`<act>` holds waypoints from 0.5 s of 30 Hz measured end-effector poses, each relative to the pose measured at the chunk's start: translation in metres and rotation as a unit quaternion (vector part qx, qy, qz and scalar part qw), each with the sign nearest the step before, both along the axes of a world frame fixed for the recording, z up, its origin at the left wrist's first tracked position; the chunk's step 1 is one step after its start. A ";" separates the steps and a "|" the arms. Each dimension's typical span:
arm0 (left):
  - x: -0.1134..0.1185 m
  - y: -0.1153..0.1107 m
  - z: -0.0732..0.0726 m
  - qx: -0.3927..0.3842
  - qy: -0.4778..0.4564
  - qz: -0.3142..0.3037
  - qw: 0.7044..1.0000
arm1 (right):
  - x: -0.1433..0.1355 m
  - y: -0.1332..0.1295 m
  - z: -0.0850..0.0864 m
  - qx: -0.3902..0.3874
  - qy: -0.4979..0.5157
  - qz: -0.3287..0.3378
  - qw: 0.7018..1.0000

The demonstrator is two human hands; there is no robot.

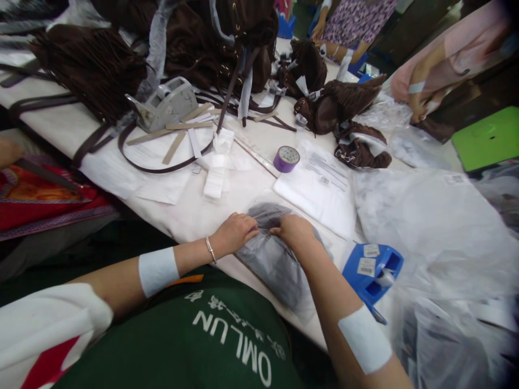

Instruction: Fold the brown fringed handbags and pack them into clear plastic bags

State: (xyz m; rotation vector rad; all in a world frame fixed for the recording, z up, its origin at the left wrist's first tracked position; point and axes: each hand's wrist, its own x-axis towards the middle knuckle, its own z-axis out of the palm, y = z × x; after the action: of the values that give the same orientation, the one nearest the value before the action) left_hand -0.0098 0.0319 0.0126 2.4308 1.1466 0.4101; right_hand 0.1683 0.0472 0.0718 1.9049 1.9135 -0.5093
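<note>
A dark item in a clear plastic bag (279,270) lies at the table's front edge, in front of my body. My left hand (237,232), with a bracelet at the wrist, is closed on the bag's upper left part. On the bag's upper right part, my right hand (295,229) has its fingers curled in a pinch. The two hands are a short way apart. Just right of the bag stands a blue tape dispenser (371,270) with white labels on it. A purple tape roll (286,159) sits beyond the hands, beside a stack of printed white bags (320,181).
Dark brown fringed bags (89,67) crowd the far left. A grey metal dispenser (168,105) stands near paper strips (174,147). Large clear plastic bags (430,227) cover the right side, near a green board (488,138). Other people work at the far side and at left.
</note>
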 end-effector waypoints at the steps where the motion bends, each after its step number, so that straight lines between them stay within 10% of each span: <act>1: 0.000 -0.001 0.000 0.006 0.000 0.000 1.000 | 0.002 -0.005 0.001 0.023 -0.002 0.000 1.000; 11: -0.019 0.000 -0.012 0.051 -0.083 0.073 0.993 | 0.015 -0.062 -0.008 0.199 0.048 -0.020 0.979; 15: -0.029 0.011 -0.020 -0.107 -0.074 0.131 0.983 | 0.025 -0.119 -0.020 0.288 0.147 0.059 0.945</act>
State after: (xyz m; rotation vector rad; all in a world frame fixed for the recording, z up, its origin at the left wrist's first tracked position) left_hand -0.0383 0.0427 -0.0073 2.0369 1.3731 0.5103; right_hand 0.1931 -0.0715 0.0518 2.1207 2.5748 -0.2130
